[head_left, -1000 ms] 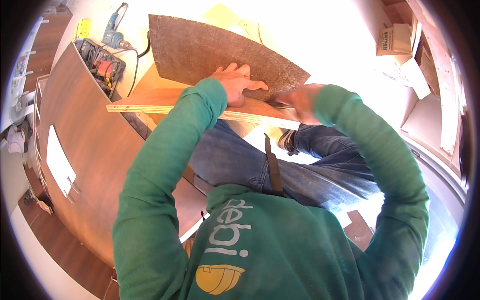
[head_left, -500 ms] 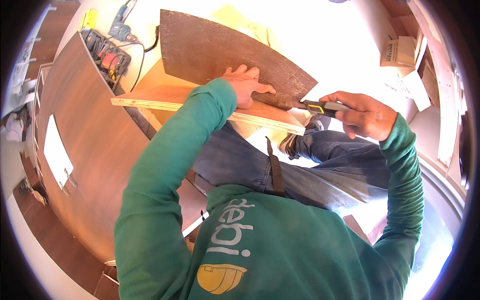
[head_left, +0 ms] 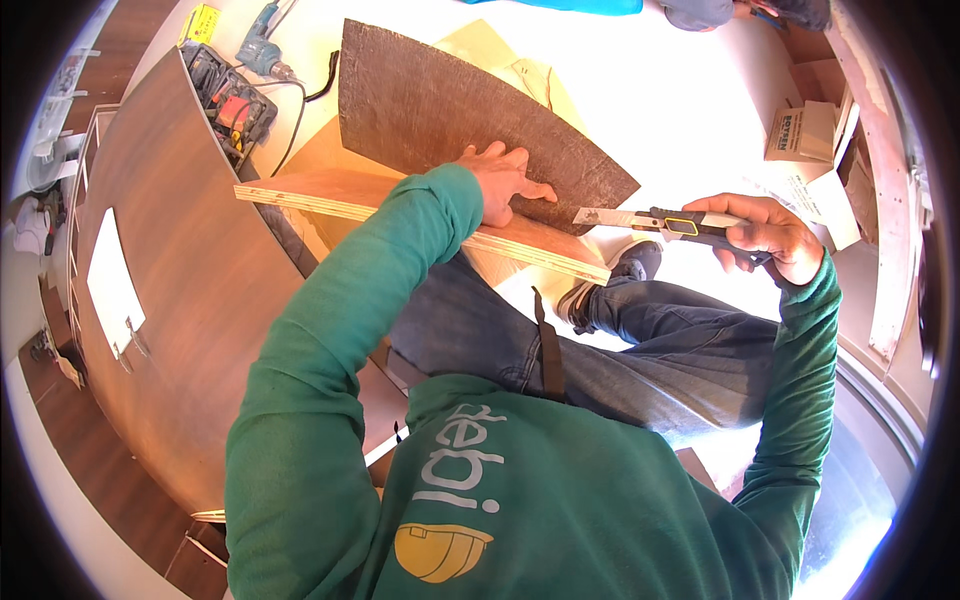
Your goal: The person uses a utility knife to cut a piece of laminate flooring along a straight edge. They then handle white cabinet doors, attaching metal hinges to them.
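My left hand [head_left: 500,185] lies with fingers spread on a thin dark brown sheet [head_left: 450,110], close to where it meets a pale-edged plywood board [head_left: 320,203]. The board reaches over my thigh, and the sheet stands up behind it. In my right hand [head_left: 785,240] is a utility knife [head_left: 680,222], fingers wrapped around its black and grey handle. Its long bare blade [head_left: 607,216] points left, with the tip by the sheet's lower right corner. Whether the tip touches the sheet I cannot tell.
To the left leans a large brown panel [head_left: 190,310]. Beyond it lie a corded drill [head_left: 262,50] and an open tool case [head_left: 235,115]. A cardboard box [head_left: 803,132] stands at far right. At the top edge is part of another person [head_left: 700,12].
My right hand has drawn the knife back to the right, and much more of its blade shows. The left hand stays on the sheet. Part of another person now shows at the top.
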A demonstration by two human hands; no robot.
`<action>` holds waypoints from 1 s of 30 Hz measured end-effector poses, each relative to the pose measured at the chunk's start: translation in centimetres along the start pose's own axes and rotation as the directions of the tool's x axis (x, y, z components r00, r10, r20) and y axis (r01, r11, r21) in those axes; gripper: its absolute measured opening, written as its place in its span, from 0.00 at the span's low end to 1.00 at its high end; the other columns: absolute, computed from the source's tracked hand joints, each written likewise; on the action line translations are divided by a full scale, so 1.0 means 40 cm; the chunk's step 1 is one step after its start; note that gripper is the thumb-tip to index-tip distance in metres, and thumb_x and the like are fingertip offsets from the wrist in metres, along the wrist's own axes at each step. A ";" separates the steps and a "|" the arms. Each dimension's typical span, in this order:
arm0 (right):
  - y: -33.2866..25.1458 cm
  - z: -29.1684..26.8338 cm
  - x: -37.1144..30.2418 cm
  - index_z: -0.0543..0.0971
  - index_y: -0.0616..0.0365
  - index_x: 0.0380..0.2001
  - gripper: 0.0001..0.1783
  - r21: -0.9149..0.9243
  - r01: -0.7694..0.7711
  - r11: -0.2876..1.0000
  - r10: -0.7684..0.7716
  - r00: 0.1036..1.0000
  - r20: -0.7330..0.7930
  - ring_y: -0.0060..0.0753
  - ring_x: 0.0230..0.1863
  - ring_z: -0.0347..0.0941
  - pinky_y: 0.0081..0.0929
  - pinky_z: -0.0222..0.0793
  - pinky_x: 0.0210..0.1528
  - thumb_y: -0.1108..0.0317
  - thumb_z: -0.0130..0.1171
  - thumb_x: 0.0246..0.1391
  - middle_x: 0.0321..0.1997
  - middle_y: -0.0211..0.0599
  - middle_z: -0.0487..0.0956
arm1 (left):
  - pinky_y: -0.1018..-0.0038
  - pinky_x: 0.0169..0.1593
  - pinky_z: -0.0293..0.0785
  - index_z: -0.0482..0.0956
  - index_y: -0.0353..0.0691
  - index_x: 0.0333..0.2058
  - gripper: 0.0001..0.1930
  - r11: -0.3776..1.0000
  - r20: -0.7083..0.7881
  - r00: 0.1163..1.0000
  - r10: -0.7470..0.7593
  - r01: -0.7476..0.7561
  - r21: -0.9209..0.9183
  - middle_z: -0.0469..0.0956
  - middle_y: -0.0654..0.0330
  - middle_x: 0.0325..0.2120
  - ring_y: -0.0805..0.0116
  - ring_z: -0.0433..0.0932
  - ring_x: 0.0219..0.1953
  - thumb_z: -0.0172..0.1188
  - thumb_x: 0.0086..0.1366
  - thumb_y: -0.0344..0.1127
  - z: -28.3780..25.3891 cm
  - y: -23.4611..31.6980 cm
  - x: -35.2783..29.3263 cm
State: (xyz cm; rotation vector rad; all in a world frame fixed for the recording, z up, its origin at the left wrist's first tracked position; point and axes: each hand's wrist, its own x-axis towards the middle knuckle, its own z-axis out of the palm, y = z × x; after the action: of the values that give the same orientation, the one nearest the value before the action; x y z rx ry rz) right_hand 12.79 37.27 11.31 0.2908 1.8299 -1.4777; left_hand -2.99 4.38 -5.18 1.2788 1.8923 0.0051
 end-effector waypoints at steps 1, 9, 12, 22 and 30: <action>-0.001 -0.004 0.000 0.77 0.68 0.67 0.38 0.002 0.003 1.000 -0.003 1.000 -0.001 0.20 0.23 0.70 0.21 0.67 0.28 0.55 0.53 0.59 0.23 0.32 0.80 | 0.46 0.78 0.59 0.69 0.82 0.72 0.44 1.000 0.004 1.000 -0.002 0.002 0.002 0.69 0.61 0.56 0.54 0.67 0.62 0.61 0.62 0.27 -0.003 0.001 0.000; -0.010 -0.020 -0.003 0.77 0.68 0.66 0.37 -0.023 0.044 0.999 -0.043 0.998 0.042 0.22 0.24 0.72 0.23 0.68 0.30 0.54 0.53 0.60 0.24 0.32 0.80 | 0.44 0.78 0.60 0.69 0.83 0.72 0.44 1.000 0.010 1.000 -0.002 0.002 -0.012 0.70 0.61 0.56 0.54 0.66 0.63 0.62 0.62 0.27 -0.007 0.005 0.000; -0.045 -0.020 -0.002 0.77 0.66 0.67 0.34 -0.111 -0.048 0.993 0.052 0.998 0.038 0.23 0.27 0.73 0.23 0.70 0.33 0.57 0.53 0.62 0.26 0.33 0.80 | 0.46 0.77 0.60 0.70 0.82 0.71 0.44 1.000 -0.016 1.000 -0.003 0.002 -0.020 0.70 0.62 0.55 0.55 0.67 0.61 0.61 0.61 0.26 0.002 0.003 -0.001; -0.026 0.182 0.094 0.71 0.58 0.70 0.31 -0.543 0.077 0.836 -0.059 0.997 0.049 0.54 0.45 0.83 0.45 0.77 0.52 0.74 0.54 0.62 0.46 0.56 0.85 | 0.49 0.80 0.60 0.72 0.81 0.71 0.38 0.993 0.043 0.999 0.007 -0.002 -0.117 0.69 0.60 0.65 0.49 0.65 0.72 0.63 0.69 0.28 0.005 -0.010 0.019; -0.020 0.258 0.298 0.68 0.58 0.72 0.29 -0.654 0.056 0.755 0.057 0.987 0.151 0.65 0.48 0.82 0.56 0.76 0.54 0.71 0.53 0.69 0.46 0.65 0.83 | 0.64 0.68 0.76 0.76 0.74 0.69 0.46 0.990 -0.131 0.991 -0.035 0.017 -0.138 0.71 0.63 0.50 0.56 0.71 0.54 0.54 0.61 0.11 0.057 -0.048 0.043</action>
State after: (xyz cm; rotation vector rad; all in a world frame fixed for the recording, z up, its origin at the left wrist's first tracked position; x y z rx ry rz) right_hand 8.29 24.35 3.39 -0.1788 2.0768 -0.7367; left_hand -3.27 3.81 -8.56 1.1856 1.9855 0.2077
